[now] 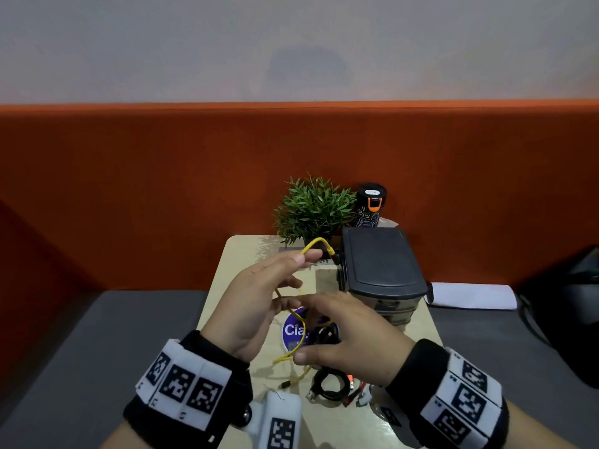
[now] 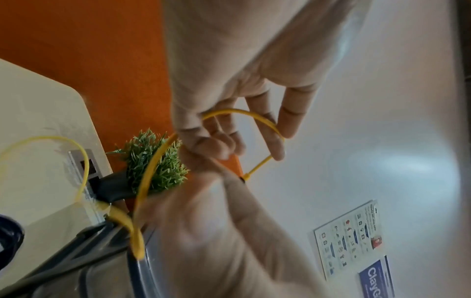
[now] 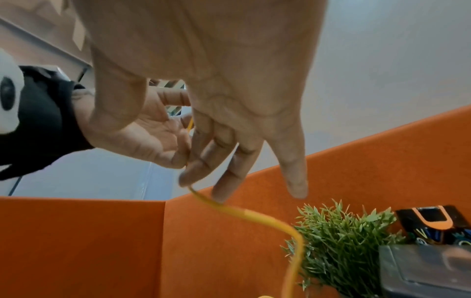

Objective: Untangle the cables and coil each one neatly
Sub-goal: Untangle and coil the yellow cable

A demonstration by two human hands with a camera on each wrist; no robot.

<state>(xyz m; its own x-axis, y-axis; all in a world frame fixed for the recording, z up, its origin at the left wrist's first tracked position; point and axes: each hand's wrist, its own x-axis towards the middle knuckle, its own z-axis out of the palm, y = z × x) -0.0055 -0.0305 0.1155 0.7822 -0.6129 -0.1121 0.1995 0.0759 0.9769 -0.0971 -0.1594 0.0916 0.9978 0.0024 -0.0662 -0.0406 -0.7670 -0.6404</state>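
— Hands first: what has each one got?

— Left hand (image 1: 256, 306) is raised over the surface (image 1: 233, 264), thumb and forefinger pinching the yellow cable (image 1: 296, 322) near its upper end. A short arch of it stands up above that pinch, ending at a yellow plug by the drawer box (image 1: 382, 264).

— And the right hand (image 1: 350, 332)?

— Lower and nearer, palm down, fingers nearly straight and reaching toward the left palm. Its thumb tip touches the cable where it runs down; whether that is a real pinch, I cannot tell. In the right wrist view the cable passes against the fingertips (image 3: 188, 179).

— Where does the cable go from there?

— Down between both hands in a loose curve, with its far end lying on the surface just below the right thumb.

— Any other cables?

— Black cables (image 1: 327, 384) lie in a bundle on the surface under the right hand, with a red-tipped plug beside them.

— What else is there?

— Plant (image 1: 312, 207) and a dark bottle (image 1: 371, 202) behind the box, and a round sticker (image 1: 291, 330) under the cable.
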